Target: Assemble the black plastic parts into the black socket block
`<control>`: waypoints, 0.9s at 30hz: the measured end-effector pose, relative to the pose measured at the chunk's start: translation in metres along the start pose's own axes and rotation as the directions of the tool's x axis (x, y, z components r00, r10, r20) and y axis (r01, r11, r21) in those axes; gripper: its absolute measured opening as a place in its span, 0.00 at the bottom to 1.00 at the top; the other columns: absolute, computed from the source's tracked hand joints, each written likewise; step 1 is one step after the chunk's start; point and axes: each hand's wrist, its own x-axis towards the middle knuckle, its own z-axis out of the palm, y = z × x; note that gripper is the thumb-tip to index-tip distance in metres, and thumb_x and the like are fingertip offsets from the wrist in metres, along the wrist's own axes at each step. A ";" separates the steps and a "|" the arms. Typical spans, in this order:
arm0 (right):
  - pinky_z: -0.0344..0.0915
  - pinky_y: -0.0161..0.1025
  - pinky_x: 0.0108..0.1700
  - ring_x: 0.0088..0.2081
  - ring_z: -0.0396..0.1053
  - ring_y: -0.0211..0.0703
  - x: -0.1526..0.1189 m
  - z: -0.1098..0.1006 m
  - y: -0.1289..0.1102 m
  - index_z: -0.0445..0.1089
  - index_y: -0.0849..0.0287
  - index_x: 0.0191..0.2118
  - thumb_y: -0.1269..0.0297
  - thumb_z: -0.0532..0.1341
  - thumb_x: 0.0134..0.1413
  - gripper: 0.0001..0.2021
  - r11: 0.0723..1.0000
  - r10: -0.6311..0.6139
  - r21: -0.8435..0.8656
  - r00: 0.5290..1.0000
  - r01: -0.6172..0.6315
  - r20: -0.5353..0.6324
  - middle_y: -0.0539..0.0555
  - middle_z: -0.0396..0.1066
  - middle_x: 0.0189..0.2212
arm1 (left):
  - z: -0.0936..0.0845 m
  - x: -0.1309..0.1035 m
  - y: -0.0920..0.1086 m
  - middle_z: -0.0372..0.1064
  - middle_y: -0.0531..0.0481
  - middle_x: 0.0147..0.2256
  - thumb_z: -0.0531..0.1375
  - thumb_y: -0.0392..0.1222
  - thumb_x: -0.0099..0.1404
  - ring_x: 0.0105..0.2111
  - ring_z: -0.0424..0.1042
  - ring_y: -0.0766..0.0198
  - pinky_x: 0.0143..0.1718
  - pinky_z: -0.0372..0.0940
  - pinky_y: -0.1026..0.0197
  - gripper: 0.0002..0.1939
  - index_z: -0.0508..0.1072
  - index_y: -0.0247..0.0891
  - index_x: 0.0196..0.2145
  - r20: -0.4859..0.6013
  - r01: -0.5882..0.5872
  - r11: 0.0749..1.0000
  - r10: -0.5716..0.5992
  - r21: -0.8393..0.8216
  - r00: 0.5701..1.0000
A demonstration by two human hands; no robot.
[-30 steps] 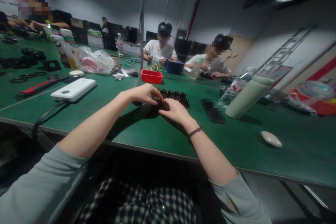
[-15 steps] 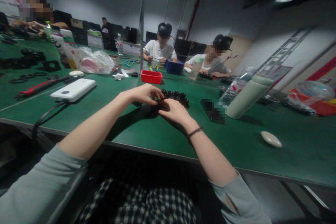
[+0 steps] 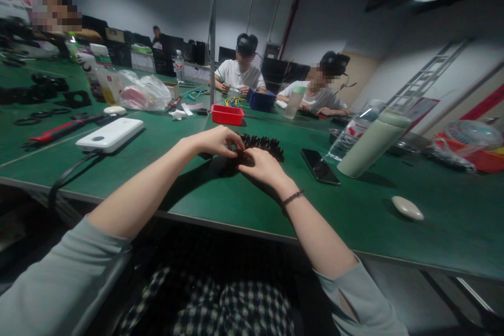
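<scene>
Slightly shifted since the earlier frame, a co-worker (image 3: 90, 35) sits far left, beyond the green counter (image 3: 220, 205). Left hand (image 3: 220, 140) and right hand (image 3: 265, 167) almost meet there, beside a cluster of black parts (image 3: 265, 143) lying just beyond the right one. Both hands' fingers (image 3: 236, 142) curl nearly together; what they grip, I cannot tell.

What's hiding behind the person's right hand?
Behind the right hand you can see a row of shiny black pieces. Farther back is a red box. The hand covers part of the row, so I can't tell what's underneath.
</scene>
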 end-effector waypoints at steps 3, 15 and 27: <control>0.66 0.40 0.44 0.45 0.72 0.48 0.000 0.000 0.000 0.71 0.62 0.46 0.60 0.64 0.55 0.15 1.000 -0.002 -0.001 1.000 0.002 -0.002 0.59 0.74 0.45 | 0.000 0.000 0.000 0.78 0.47 0.38 0.63 0.36 0.57 0.33 0.75 0.65 0.35 0.67 0.67 0.15 0.78 0.34 0.43 0.003 0.003 1.000 -0.003 -0.001 1.000; 0.66 0.39 0.42 0.44 0.72 0.48 0.000 0.001 0.001 0.72 0.63 0.45 0.59 0.63 0.56 0.15 1.000 -0.004 -0.019 1.000 0.004 0.005 0.59 0.74 0.44 | 0.000 0.001 -0.001 0.79 0.47 0.40 0.63 0.40 0.58 0.34 0.75 0.65 0.34 0.66 0.68 0.16 0.78 0.35 0.45 0.029 0.017 1.000 -0.017 0.016 0.999; 0.65 0.38 0.41 0.43 0.72 0.48 0.000 0.000 0.000 0.72 0.62 0.45 0.58 0.63 0.56 0.15 1.000 0.000 -0.030 1.000 0.000 0.001 0.59 0.74 0.43 | 0.000 0.001 0.001 0.78 0.48 0.41 0.63 0.35 0.58 0.34 0.75 0.66 0.36 0.66 0.68 0.16 0.78 0.36 0.45 0.072 0.042 0.998 -0.045 0.041 0.996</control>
